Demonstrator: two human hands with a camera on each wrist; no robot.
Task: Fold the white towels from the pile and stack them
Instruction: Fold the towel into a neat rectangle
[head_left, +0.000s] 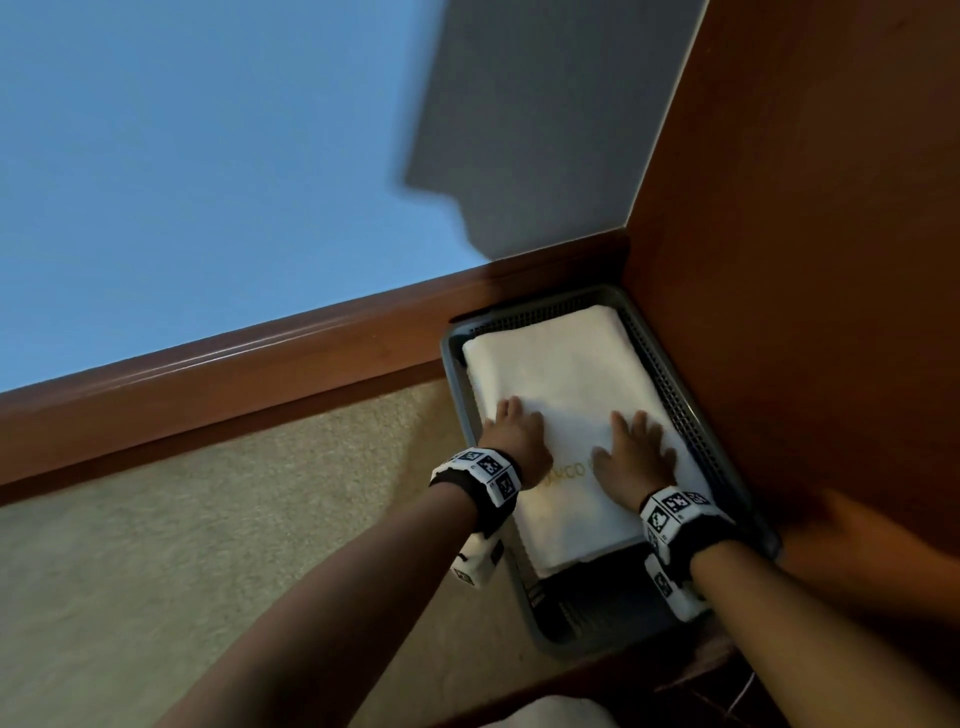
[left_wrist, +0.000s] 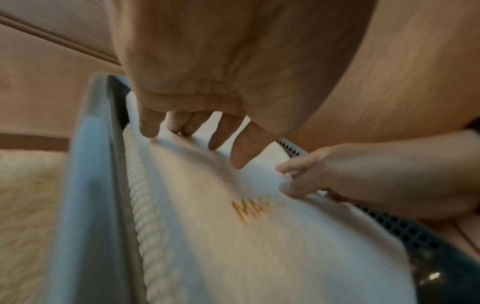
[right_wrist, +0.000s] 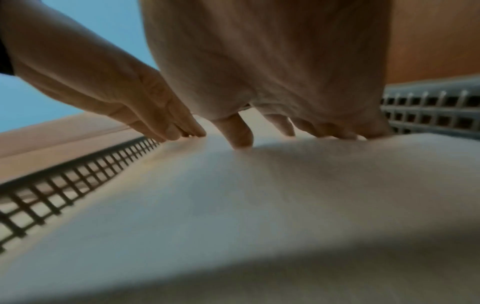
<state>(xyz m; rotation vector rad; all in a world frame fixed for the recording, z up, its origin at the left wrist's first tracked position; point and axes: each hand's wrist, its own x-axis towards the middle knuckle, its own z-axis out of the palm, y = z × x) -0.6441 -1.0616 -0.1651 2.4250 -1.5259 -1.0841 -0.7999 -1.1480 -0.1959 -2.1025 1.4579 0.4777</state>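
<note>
A folded white towel (head_left: 566, 374) with gold embroidered lettering (left_wrist: 250, 208) lies on top in a grey mesh basket (head_left: 691, 410) on the floor. My left hand (head_left: 511, 431) lies flat on the towel's left part, fingers straight. My right hand (head_left: 634, 447) presses flat on its right part, fingers spread. In the left wrist view my left fingers (left_wrist: 241, 152) touch the towel (left_wrist: 233, 246) and the right hand (left_wrist: 337, 176) lies beside them. In the right wrist view my right fingers (right_wrist: 239, 131) press into the towel (right_wrist: 233, 195), with the left hand (right_wrist: 145, 107) to the left.
The basket stands in a corner between a brown wooden skirting board (head_left: 234, 374) and a brown wooden panel (head_left: 805, 234). Beige carpet (head_left: 182, 545) covers the floor to the left. A blue wall (head_left: 208, 156) rises behind. Another white cloth (head_left: 556, 714) shows at the bottom edge.
</note>
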